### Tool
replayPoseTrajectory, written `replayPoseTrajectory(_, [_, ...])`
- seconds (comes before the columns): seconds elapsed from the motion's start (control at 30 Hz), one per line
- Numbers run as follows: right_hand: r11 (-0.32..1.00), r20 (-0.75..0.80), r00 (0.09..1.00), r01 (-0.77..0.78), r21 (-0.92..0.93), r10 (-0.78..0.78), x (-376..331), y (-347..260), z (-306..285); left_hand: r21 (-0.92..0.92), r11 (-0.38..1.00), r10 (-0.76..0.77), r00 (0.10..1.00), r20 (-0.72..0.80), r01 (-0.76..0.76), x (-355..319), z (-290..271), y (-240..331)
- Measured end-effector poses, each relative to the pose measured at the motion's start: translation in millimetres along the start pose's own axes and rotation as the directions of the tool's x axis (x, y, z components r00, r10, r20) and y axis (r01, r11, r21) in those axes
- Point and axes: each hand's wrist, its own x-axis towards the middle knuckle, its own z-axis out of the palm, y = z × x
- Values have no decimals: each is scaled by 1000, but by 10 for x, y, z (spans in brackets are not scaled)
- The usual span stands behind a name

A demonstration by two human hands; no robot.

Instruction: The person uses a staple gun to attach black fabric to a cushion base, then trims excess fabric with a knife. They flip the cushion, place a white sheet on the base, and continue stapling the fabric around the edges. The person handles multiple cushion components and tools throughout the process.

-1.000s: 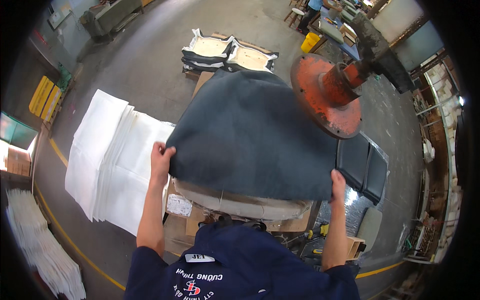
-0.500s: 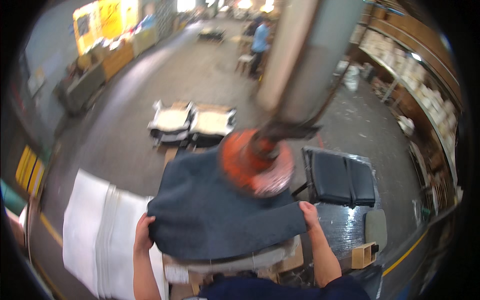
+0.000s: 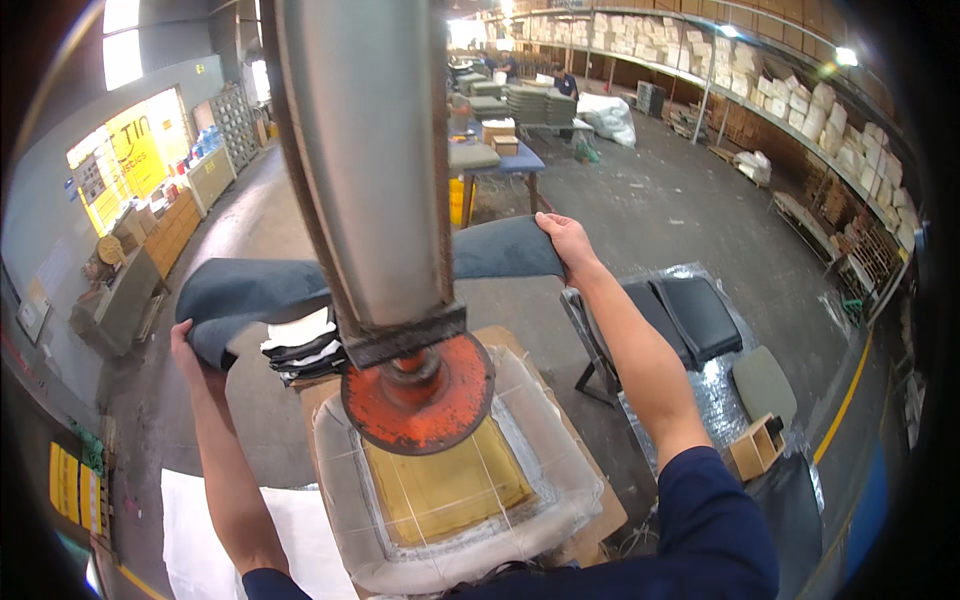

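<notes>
A dark blue-grey sheet of fabric (image 3: pixel 250 285) is stretched between my hands, raised and passing behind the grey metal column (image 3: pixel 370 150). My left hand (image 3: pixel 186 352) is closed on its left end, thumb on the near side. The right end is pinched in my right hand (image 3: pixel 566 243), farther out and higher. Below the column is a round, worn orange press plate (image 3: pixel 420 415). Under the plate sits a seat-shaped form (image 3: pixel 345 520) covered in pale translucent sheeting, with a yellowish panel (image 3: pixel 470 490) in its middle. The column hides the fabric's middle.
Black padded seats (image 3: pixel 700 320) are at the right on plastic film, near a grey-green pad (image 3: pixel 765 385) and a small wooden box (image 3: pixel 757 447). White sheets (image 3: pixel 195 530) lie lower left. A black-and-white stack (image 3: pixel 302 348) stands behind the form; a blue table (image 3: pixel 520 160) is farther back.
Both hands have lifted the fabric up and away from me, off the form beneath the orange plate. The form and its yellowish panel now show. The head view has tilted upward.
</notes>
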Motion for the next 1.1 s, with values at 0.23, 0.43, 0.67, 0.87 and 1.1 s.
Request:
replayPoseTrajectory(0.23, [961,-76,982,-184,-205,172,-920,955,-311,317,946,-18,990,-138,62,-370,-1910,-925])
replayPoseTrajectory(0.43, [859,-75,919,-388,-335,386,-2130,2181,-1272,742,598,12,922,-386,303,-1900,-2329,-1760])
replayPoseTrajectory(0.67, [829,-139,940,-340,-444,312,-2839,2521,-1526,743,580,-36,921,-387,335,-2683,-3000,-1868])
replayPoseTrajectory(0.87, [806,-149,948,-319,-499,283,-3253,2412,-1704,704,638,-63,933,-355,311,-3048,-2976,-1843])
replayPoseTrajectory(1.1, [702,-104,970,-231,-673,219,-3609,2573,-2006,667,647,-94,908,-409,368,-3336,-2956,-1922])
